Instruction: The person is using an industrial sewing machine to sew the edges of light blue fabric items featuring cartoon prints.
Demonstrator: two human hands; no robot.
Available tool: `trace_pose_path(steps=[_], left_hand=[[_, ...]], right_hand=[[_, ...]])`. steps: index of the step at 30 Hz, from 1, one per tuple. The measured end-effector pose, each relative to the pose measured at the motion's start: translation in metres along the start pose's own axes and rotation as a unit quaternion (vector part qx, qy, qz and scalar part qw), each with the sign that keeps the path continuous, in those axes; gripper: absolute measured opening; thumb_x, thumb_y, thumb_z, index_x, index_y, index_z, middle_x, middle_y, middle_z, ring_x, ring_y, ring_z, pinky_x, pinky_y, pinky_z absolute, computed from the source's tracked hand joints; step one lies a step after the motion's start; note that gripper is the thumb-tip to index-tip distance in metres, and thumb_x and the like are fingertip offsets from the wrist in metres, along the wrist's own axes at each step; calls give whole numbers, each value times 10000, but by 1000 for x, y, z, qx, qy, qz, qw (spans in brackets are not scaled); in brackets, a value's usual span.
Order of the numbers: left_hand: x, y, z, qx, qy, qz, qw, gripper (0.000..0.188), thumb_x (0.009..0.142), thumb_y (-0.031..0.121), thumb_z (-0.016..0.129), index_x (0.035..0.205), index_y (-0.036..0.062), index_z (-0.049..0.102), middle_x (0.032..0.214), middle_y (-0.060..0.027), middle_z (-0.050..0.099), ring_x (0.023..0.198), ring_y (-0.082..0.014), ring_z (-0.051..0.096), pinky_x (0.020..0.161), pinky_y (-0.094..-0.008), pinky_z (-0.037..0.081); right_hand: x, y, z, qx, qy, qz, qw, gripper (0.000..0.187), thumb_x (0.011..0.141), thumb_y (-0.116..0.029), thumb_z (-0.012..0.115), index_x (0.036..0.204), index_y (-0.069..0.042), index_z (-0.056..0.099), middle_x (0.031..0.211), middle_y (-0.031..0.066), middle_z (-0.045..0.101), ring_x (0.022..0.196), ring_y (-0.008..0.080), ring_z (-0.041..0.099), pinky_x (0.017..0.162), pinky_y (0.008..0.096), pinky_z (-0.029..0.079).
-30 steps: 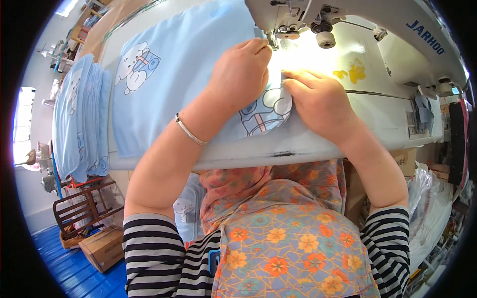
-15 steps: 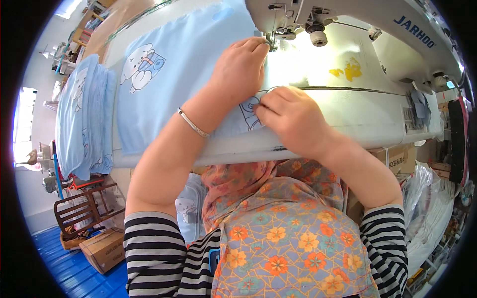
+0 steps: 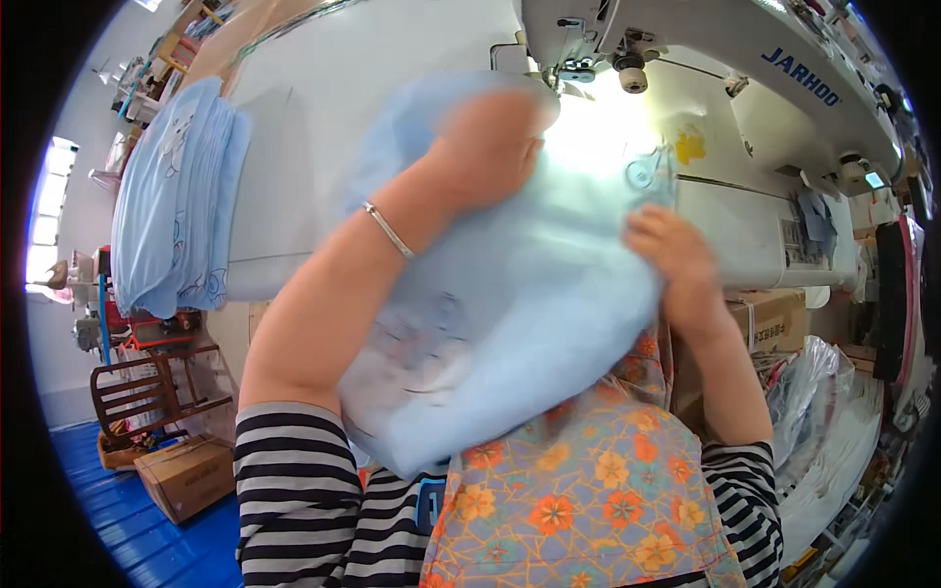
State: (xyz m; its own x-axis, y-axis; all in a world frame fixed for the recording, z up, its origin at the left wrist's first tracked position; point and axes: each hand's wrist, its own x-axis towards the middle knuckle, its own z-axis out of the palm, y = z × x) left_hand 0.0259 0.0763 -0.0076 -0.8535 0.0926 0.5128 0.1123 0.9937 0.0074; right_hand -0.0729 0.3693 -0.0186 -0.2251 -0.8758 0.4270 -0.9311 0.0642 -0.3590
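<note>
A light blue fabric piece (image 3: 529, 294) with printed cartoon figures hangs over the table's front edge and onto my apron, blurred by motion. Near the sewing machine's needle area, my left hand (image 3: 495, 142) is closed on its upper part; the fingertips are smeared. My right hand (image 3: 676, 260) grips the fabric's right side, fingers curled at the edge. Part of a printed figure shows on the fabric beneath my left forearm. Just beyond the hands stands the sewing machine (image 3: 676, 39), its presser foot area partly covered by bright glare.
A stack of similar light blue pieces (image 3: 181, 206) drapes over the table's left end. The white tabletop (image 3: 294, 127) stretches out left of the machine. Cardboard boxes (image 3: 191, 475) sit on the blue floor, and clear plastic wrapping (image 3: 814, 382) lies at the right.
The fabric that lay flat on the left of the table is now swept up and rightward, folding toward my body. My right hand has moved right and down with its edge.
</note>
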Motion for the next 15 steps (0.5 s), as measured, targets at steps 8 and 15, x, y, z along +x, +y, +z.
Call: trace_pose_path(steps=[8,15], left_hand=[[1,15,4,30,-12,-38,999,320,884,260,623,1078,7,656,1164,-133,648,1117,-274,591,910,-402,503],[4,12,10,15,-10,-59,998,349,855,177,656,1136,-27,626,1206,-167,649,1149,-316,601,952,-410,506]], right_hand=[[2,17,-20,13,4,106,994,283,830,-43,600,1079,-68,731,1273,128,656,1286,292,545,1092,384,409],[11,22,-22,16,11,121,992,310,838,-42,597,1115,-83,731,1294,132,641,1301,298,524,1098,386,399]])
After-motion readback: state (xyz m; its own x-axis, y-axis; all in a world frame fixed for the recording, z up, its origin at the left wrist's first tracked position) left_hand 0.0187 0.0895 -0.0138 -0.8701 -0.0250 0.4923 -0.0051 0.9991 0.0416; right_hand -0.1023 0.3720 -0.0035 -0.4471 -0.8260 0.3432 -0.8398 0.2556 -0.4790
